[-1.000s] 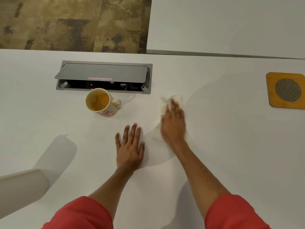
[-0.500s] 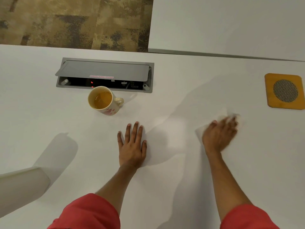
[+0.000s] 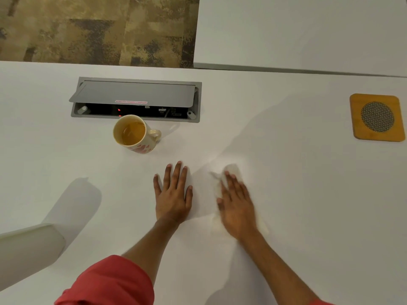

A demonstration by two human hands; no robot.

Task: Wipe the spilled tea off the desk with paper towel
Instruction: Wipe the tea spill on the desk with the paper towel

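The white counter (image 3: 308,194) filled most of the frame, with patterned carpet (image 3: 94,29) showing in the upper left and a second white surface (image 3: 308,29) in the upper right. Set into the counter at upper left of centre was a grey power box (image 3: 135,99) with its lid propped open. Near the right edge lay a wooden coaster (image 3: 377,117) with a round mesh centre. Just below the power box stood a mug (image 3: 134,134) with tea in it, upright, handle pointing right.

Below centre, the left hand (image 3: 172,194) lay flat on the counter, fingers straight and slightly spread, holding nothing. Just to its right, the right hand (image 3: 236,204) pressed palm-down on the paper towel (image 3: 231,170), fingers straight and close together; the hand looked blurred. The towel was crumpled beneath it, peeking out past the fingertips and along both sides of the palm. I could not make out any tea on the counter itself; any spill was too faint against the white to tell.

To my eye the towel would handle as a very light, soft, limp thing, weaker still where it had soaked up liquid, and liable to tear or bunch if dragged by an edge. A flat palm over its middle, bearing down evenly, seemed the sound way to take it, while keeping clear of the mug, which could tip.
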